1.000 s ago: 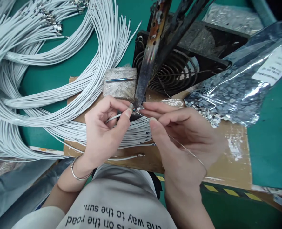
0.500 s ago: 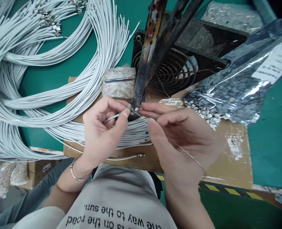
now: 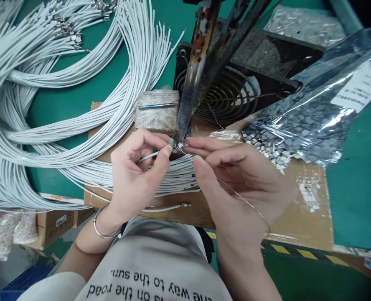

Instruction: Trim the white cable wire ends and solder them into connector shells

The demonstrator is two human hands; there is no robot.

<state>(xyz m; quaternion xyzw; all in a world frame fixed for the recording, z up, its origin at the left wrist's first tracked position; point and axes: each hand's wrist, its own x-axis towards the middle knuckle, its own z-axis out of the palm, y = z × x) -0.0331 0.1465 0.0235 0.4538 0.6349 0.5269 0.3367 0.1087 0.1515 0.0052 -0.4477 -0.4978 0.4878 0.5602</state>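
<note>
My left hand [image 3: 138, 171] pinches the end of a white cable [image 3: 148, 156] between thumb and forefinger. My right hand [image 3: 238, 179] holds a thin solder wire [image 3: 243, 198] that runs from the palm past the thumb tip to the cable end. Its fingertips also touch a small metal piece [image 3: 183, 144] at that end. The dark tip of a soldering iron [image 3: 187, 100] comes down from above, right at the place where both hands meet. More white cables [image 3: 179, 173] lie beneath my hands, and a single cable with a metal end [image 3: 169, 208] lies nearer my body.
Large bundles of white cables [image 3: 79, 150] cover the left. A wrapped block [image 3: 157, 113] with a metal rod stands behind my left hand. Beyond the iron is a black fan [image 3: 229, 92]. At right, a clear bag [image 3: 313, 108] spills small metal pieces [image 3: 276, 150] onto cardboard [image 3: 301, 217].
Both hands keep nearly the same pose, with my left hand shifted very slightly right. At the lower left, the grey-blue cloth has moved away, and a blue crate now shows there.
</note>
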